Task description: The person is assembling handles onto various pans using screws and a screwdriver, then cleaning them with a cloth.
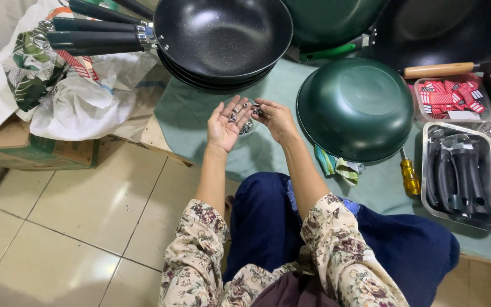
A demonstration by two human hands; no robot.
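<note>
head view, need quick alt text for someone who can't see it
A person's open left hand cups small metal screws while the right hand picks at them, above a green cloth-covered table. A stack of black non-stick pans and an upturned dark green pan sit nearby.

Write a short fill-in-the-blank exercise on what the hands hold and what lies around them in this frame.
1. The left hand lies palm up with small metal ____ on it.
2. The right hand picks at them with its ____.
3. The green pan beside it lies ____ down.
4. The screwdriver has a ____ handle.

Missing words: screws; fingertips; upside; yellow
</note>
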